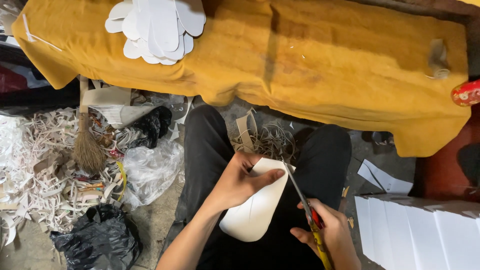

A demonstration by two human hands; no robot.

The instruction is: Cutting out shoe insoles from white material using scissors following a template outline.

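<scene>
My left hand (239,181) grips a white sole-shaped piece of card (254,212) over my lap, thumb across its upper end. My right hand (330,232) holds scissors (306,207) with yellow and red handles; the blades point up and meet the card's top right edge. I sit with black-trousered legs (205,145) apart. A pile of finished white sole-shaped cutouts (157,27) lies fanned out on the yellow cloth (310,60) at the far left.
A stack of white rectangular sheets (420,230) stands at my right. Paper trimmings (35,165), a small broom (87,145), a clear plastic bag (150,170) and black bags (100,237) cover the floor at left. A red patterned object (466,93) sits at the right edge.
</scene>
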